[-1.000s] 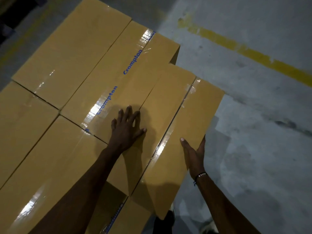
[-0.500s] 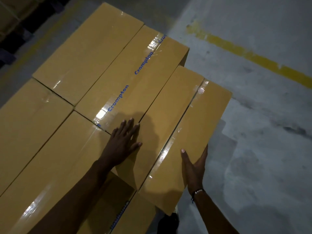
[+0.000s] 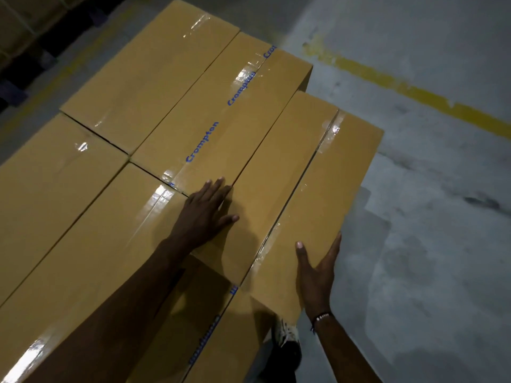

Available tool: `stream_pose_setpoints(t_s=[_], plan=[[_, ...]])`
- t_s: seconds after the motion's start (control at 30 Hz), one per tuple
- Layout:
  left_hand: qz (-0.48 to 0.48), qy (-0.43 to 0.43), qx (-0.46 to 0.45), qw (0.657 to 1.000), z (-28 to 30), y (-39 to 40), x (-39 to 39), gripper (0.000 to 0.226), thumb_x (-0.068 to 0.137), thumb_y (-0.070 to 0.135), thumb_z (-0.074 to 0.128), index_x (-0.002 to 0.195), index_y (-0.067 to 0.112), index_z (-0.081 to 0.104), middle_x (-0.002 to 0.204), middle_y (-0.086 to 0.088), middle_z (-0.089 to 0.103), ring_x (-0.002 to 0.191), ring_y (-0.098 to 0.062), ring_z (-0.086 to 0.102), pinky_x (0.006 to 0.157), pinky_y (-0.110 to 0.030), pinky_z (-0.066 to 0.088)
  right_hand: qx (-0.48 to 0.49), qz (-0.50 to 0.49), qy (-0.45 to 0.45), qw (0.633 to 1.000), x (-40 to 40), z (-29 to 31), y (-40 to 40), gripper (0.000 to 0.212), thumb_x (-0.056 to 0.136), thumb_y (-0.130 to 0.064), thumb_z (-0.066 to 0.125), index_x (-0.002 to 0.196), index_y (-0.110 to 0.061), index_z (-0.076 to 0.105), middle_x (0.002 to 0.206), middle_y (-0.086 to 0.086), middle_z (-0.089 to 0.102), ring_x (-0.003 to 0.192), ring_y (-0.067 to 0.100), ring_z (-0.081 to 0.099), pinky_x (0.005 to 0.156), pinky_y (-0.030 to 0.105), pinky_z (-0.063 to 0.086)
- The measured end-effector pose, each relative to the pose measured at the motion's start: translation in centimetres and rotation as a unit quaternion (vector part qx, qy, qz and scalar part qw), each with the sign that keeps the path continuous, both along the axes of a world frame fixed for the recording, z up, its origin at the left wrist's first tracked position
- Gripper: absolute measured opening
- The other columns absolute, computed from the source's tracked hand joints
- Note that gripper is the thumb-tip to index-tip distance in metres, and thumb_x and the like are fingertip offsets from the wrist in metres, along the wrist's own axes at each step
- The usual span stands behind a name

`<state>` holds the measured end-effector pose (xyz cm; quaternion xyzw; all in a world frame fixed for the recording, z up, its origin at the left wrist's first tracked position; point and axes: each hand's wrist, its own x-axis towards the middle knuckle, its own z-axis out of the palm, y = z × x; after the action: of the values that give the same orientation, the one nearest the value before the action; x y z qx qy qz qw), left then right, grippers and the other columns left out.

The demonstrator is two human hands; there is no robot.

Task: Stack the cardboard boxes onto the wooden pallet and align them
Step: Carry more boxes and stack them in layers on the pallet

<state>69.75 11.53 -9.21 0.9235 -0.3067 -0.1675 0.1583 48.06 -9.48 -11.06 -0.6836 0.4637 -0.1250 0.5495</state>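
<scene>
A: Top layer, as seen from the head camera. Four long cardboard boxes laid flat in two rows, long sides touching: far-left box (image 3: 146,76), far-right box (image 3: 221,111) with blue "Crompton" lettering along its tape, near-left box (image 3: 47,189), near-middle box (image 3: 91,258).

B: And the box being handled?

A: Rightmost box (image 3: 298,194), same height as the top layer, long left side against the lettered box, far end set back from that box's far end. Taped centre seam running lengthwise. Near end overhanging a lower box (image 3: 210,327), also taped and lettered.

B: Hands?

A: Left hand (image 3: 204,214) palm-down, flat across the join between the rightmost box and its neighbours; fingers (image 3: 218,186) straight and slightly spread, thumb out to the right. Right hand (image 3: 316,275) at the box's near right edge; thumb on the top face, remaining fingers extended together along the right side. Beaded bracelet (image 3: 320,317) at the right wrist.

B: Surroundings?

A: Grey concrete floor (image 3: 428,258) to the right, crossed by a worn yellow line (image 3: 414,92). Shoe (image 3: 287,344) visible below the box's near corner. Pallet hidden beneath the stack.
</scene>
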Motion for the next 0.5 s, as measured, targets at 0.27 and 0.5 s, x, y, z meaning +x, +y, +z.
stream_pose_setpoints(t_s=[0.27, 0.5], plan=[[-0.047, 0.06, 0.018, 0.997, 0.4, 0.8, 1.0, 0.127, 0.064, 0.103, 0.039, 0.166, 0.029, 0.018, 0.175, 0.003, 0.0, 0.161, -0.027, 0.004, 0.122, -0.061, 0.02, 0.006, -0.005, -0.011, 1.0, 1.8, 1.4, -1.6, 0.102, 0.095, -0.039, 0.075, 0.168, -0.036, 0.004, 0.171, -0.015, 0.013, 0.15, -0.002, 0.02, 0.117, 0.012, 0.019], [-0.08, 0.071, 0.025, 0.994, 0.6, 1.3, 1.3, 0.148, 0.045, 0.111, 0.041, 0.166, 0.035, 0.004, 0.173, 0.008, -0.014, 0.16, -0.023, -0.008, 0.123, -0.062, 0.014, 0.013, 0.003, -0.023, 1.0, 4.0, 1.3, -4.5, 0.104, 0.093, -0.043, 0.075, 0.168, -0.039, 0.003, 0.174, -0.006, 0.018, 0.157, 0.017, 0.026, 0.12, 0.028, 0.025]])
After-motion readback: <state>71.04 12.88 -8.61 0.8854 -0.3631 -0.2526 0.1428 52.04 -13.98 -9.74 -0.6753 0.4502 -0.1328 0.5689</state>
